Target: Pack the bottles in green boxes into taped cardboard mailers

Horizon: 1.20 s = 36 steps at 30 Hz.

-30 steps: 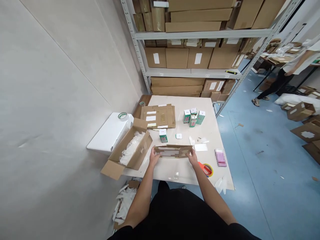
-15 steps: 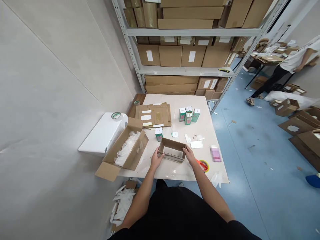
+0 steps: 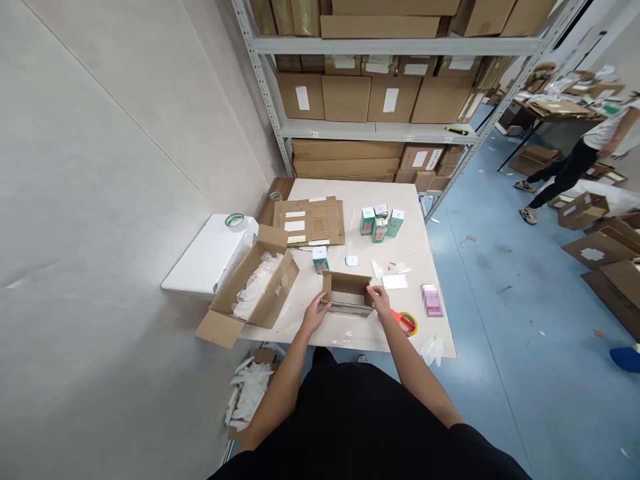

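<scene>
A small brown cardboard box [image 3: 347,288], opened into a rectangle, stands on the white table [image 3: 360,333] near its front edge. My left hand [image 3: 315,315] grips the box's left near corner. My right hand [image 3: 380,299] pinches its right end. Just behind the box stands one green-and-white carton [image 3: 320,259]. A small white card [image 3: 351,261] and a white sheet [image 3: 395,282] lie to the right of it.
A stack of flat cardboard blanks [image 3: 310,222] and a group of green cartons [image 3: 380,222] sit further back. An open box of white bags [image 3: 255,288] overhangs the left edge. A red tape dispenser [image 3: 406,323] lies right. Shelves of boxes [image 3: 370,100] stand behind; another person [image 3: 575,167] stands far right.
The flat cardboard blank in both hands has been pushed open into a rectangular box. My hands have moved closer together on its ends.
</scene>
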Tool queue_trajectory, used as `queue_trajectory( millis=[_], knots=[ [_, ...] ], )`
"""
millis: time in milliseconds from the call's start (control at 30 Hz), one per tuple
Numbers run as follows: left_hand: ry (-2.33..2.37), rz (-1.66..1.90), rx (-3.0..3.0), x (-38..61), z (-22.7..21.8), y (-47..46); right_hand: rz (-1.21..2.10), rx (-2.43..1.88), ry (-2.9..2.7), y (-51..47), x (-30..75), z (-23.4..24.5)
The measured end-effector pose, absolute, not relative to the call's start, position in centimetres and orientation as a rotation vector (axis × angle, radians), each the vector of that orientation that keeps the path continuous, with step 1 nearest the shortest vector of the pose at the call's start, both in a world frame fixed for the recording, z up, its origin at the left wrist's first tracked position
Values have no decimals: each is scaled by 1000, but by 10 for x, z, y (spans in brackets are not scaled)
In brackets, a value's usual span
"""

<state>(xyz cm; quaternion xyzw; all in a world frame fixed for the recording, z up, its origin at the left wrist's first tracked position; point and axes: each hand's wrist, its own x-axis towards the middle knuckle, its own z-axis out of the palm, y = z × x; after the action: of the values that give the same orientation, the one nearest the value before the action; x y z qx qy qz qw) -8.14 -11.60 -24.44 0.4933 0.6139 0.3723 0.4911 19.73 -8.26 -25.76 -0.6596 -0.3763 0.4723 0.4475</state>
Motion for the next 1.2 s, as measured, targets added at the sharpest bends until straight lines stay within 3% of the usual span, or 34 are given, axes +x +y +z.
queue_trajectory(
  millis=[600,867,1200],
  knots=[
    [1535,735,1490,-98,-257,-109,1400,-1617,-1650,-125,219,-245],
    [1572,734,1594,-99,-255,-107,1227,-1702,-1541,-114,207,-273],
    [1938,811,1505,-69,-262,-115,1112,-1782,-1251,-126,186,-287]
  ],
)
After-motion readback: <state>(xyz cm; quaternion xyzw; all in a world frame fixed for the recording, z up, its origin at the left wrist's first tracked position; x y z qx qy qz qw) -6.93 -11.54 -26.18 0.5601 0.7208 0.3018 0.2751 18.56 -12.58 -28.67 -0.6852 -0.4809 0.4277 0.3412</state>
